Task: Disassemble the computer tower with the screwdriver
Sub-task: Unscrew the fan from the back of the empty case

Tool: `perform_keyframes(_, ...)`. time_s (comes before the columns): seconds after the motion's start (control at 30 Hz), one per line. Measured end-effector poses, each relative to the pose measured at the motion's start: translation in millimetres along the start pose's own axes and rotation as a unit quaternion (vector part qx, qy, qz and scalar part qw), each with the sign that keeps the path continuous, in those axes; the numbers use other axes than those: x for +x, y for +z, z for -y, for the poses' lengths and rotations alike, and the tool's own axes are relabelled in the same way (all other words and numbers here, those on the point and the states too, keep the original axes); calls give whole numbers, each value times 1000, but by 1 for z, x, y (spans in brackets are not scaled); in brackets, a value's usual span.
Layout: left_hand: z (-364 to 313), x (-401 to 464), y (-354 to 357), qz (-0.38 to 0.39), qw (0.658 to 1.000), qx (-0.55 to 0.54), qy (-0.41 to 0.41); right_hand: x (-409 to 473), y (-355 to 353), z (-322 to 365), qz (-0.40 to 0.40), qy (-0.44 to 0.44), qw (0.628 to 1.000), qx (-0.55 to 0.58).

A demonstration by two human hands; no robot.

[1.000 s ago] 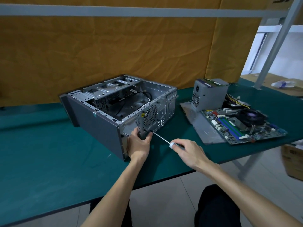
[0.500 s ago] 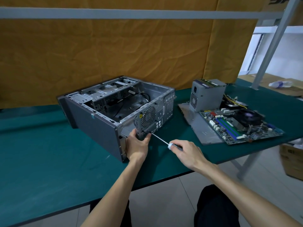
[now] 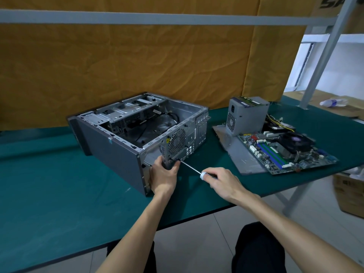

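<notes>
The grey computer tower (image 3: 116,152) lies on its side on the green table, its open side up and its rear panel with the round fan grille (image 3: 177,141) facing me. My left hand (image 3: 164,175) grips the lower rear corner of the case, fingers curled round a dark part there. My right hand (image 3: 220,179) holds the screwdriver (image 3: 192,168) by its handle, which has a white collar. The thin shaft points up-left and its tip touches the rear panel just beside my left fingers.
To the right stand a grey power supply (image 3: 247,115) and a motherboard (image 3: 285,150) with a black cooler, resting on a grey side panel (image 3: 242,156). A yellow cloth backdrop hangs behind. A cardboard box (image 3: 348,192) sits on the floor at right. The green table (image 3: 59,194) edge runs near my arms.
The view has shifted slightly. Both hands stay at the rear corner of the case with the screwdriver tip on the panel; no clear movement.
</notes>
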State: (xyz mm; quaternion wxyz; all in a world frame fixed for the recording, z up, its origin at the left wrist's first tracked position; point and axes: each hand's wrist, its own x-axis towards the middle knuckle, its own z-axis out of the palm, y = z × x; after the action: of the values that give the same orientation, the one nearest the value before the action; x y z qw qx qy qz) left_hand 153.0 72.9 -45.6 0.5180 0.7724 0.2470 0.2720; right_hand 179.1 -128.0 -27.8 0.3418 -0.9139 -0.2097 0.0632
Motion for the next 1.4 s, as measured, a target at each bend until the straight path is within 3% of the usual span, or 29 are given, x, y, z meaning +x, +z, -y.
perform_keyframes(0.13, 0, 1, 0, -1, 1000, 4, -1, 6, -14, 5, 85, 19, 992, 89)
perform_keyframes(0.23, 0, 0, 2, -15, 1000, 12, -6, 7, -26, 9, 123, -12, 992, 24)
perform_keyframes(0.33, -1, 0, 2, -17, 1000, 16, -8, 7, -30, 15, 65, -118, 965, -227)
perform_keyframes(0.37, -1, 0, 2, -14, 1000, 13, -8, 5, -30, 17, 41, -133, 955, -263)
perform_keyframes(0.57, 2, -1, -2, 10, 1000, -2, 9, -1, -30, 26, 47, -52, 964, -257)
perform_keyframes(0.7, 1, -2, -3, 7, 1000, -10, 6, -2, -28, 31, -47, -97, 944, -313)
perform_keyframes(0.93, 1, -2, 0, -6, 1000, 17, -7, 1, -24, 40, -36, -40, 948, -312)
perform_keyframes(1.1, 2, -2, 1, -13, 1000, 21, -7, 3, -21, 39, -67, -77, 914, -392)
perform_keyframes(1.3, 2, -2, 1, -23, 999, 23, -6, 2, -16, 38, -71, -45, 937, -340)
perform_keyframes(1.4, 2, -2, 1, -23, 1000, 21, -3, 0, -11, 34, -48, -52, 927, -368)
